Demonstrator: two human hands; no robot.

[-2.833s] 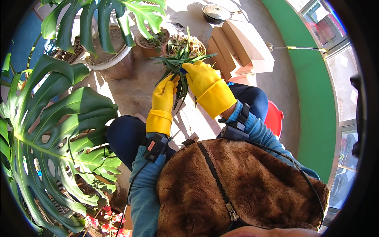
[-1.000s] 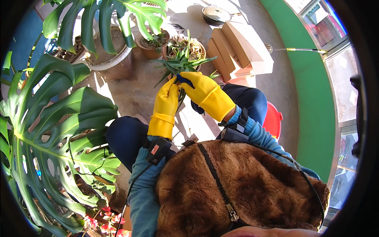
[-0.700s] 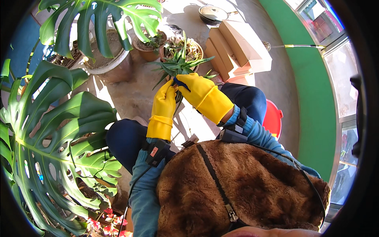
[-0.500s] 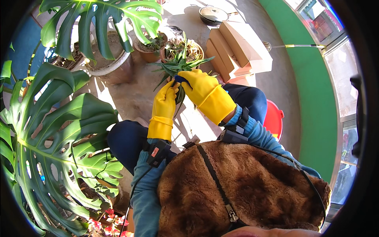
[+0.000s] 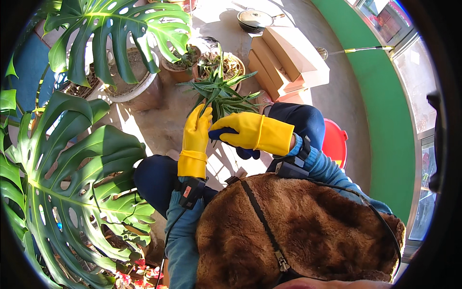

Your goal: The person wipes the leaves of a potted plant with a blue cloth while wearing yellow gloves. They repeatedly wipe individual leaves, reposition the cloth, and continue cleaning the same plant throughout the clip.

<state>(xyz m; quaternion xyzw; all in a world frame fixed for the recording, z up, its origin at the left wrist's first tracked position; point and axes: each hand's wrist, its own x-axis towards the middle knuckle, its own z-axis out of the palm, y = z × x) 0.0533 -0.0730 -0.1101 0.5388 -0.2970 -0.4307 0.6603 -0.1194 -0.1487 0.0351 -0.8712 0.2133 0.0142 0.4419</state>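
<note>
Head view: the right hand (image 5: 245, 130) just backed off nearward from the spiky plant (image 5: 218, 90), grip closed on a dark blue piece (image 5: 222, 132), so it's off those leaves now. Left hand (image 5: 195, 134) is at the plant's near-left side; can't tell if it's gripping.

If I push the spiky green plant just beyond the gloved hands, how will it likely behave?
The spiky green plant seems fairly stiff, since many leaves hold nearly straight. They taper to slender points, so might snap or snag.
</note>
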